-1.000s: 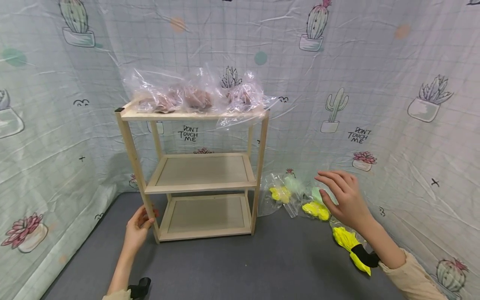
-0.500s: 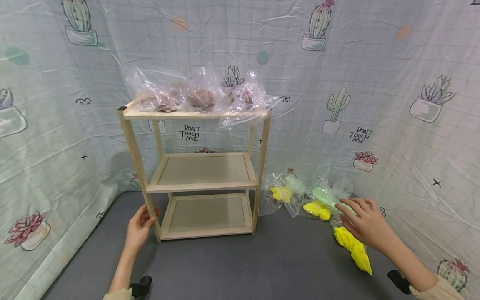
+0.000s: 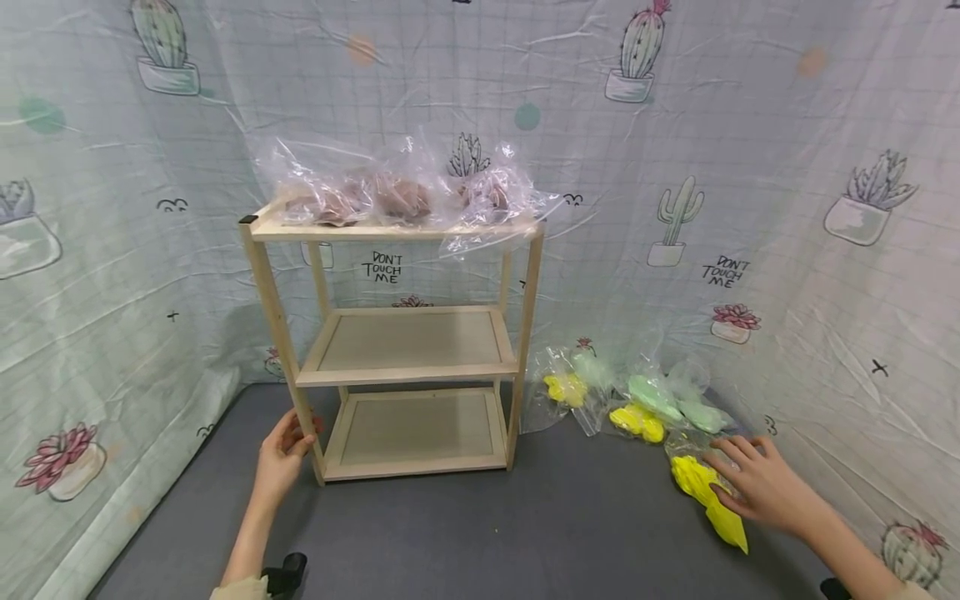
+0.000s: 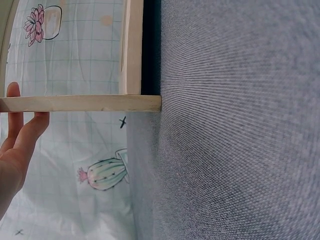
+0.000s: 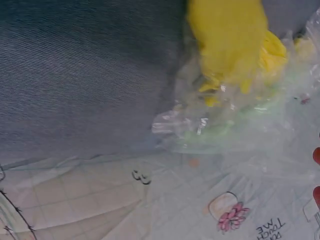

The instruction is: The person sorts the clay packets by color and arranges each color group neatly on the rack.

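Note:
In the head view a light wooden rack (image 3: pixel 405 374) with three tiers stands left of centre. My left hand (image 3: pixel 279 458) grips its front left post low down; the left wrist view shows thumb and fingers on both sides of that post (image 4: pixel 100 103). At the right, my right hand (image 3: pixel 772 490) hovers over or beside a bright yellow bundle (image 3: pixel 693 479) in clear plastic, its fingers slightly bent and holding nothing visible. Whether the fingertips touch the bundle cannot be told. The right wrist view shows the yellow bundle (image 5: pixel 230 42) close up, with only fingertips (image 5: pixel 317 156) at the edge.
Bagged brownish items (image 3: pixel 405 198) lie along the rack's top. Behind the right hand are more clear bags, with yellow pieces (image 3: pixel 637 422) and pale green pieces (image 3: pixel 652 394). A cactus-print curtain (image 3: pixel 585 125) encloses the grey table (image 3: pixel 495 542) at the back and sides.
My right hand has moved right and toward me, from above the pale green bags to the front yellow bundle. The left hand keeps its grip on the post.

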Demonstrator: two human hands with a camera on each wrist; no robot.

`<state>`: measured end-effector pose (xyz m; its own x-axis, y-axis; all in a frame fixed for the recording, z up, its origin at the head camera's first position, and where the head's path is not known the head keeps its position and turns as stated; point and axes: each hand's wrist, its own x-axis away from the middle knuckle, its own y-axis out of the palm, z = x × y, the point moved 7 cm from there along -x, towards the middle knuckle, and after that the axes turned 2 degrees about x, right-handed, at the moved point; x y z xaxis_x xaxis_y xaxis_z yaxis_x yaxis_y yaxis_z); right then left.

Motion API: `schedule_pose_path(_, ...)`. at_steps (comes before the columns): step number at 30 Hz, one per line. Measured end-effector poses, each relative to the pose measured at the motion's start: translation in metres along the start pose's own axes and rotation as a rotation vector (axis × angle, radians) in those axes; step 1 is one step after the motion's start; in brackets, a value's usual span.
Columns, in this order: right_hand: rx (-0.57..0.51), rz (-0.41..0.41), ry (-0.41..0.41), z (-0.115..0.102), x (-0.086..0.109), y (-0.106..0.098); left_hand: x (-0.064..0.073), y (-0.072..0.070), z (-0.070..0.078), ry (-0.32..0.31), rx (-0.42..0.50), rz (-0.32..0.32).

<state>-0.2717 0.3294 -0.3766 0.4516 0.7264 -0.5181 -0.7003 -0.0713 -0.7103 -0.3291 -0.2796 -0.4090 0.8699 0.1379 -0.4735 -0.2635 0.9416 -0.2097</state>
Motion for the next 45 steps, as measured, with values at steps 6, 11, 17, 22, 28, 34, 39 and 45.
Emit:
schedule_pose_path(6,-0.047,-0.103,0.025,-0.002,0.022,0.012,0.001,0.002,0.001,0.0,-0.008,0.003)
schedule_pose_path(11,-0.045,-0.151,0.043,-0.004,0.034,0.019,-0.001,0.003,0.0,-0.006,-0.016,0.008)
schedule_pose_path(17,-0.049,-0.203,0.06,-0.008,0.045,0.027,-0.002,0.004,-0.002,-0.001,-0.006,0.002)
schedule_pose_path(22,-0.062,-0.243,0.091,-0.01,0.053,0.034,0.0,0.004,-0.003,0.005,0.001,0.005)
schedule_pose_path(28,-0.084,-0.307,0.082,-0.013,0.059,0.041,0.001,0.003,-0.003,-0.004,0.003,0.004)
schedule_pose_path(34,-0.095,-0.312,0.081,-0.012,0.058,0.045,-0.001,0.003,-0.002,-0.009,0.005,0.007)
schedule_pose_path(39,-0.099,-0.315,0.089,-0.011,0.056,0.048,-0.003,0.001,0.0,0.001,0.004,0.011)
schedule_pose_path(45,-0.1,-0.275,0.072,-0.011,0.055,0.049,-0.001,0.0,-0.001,-0.006,-0.008,0.017)
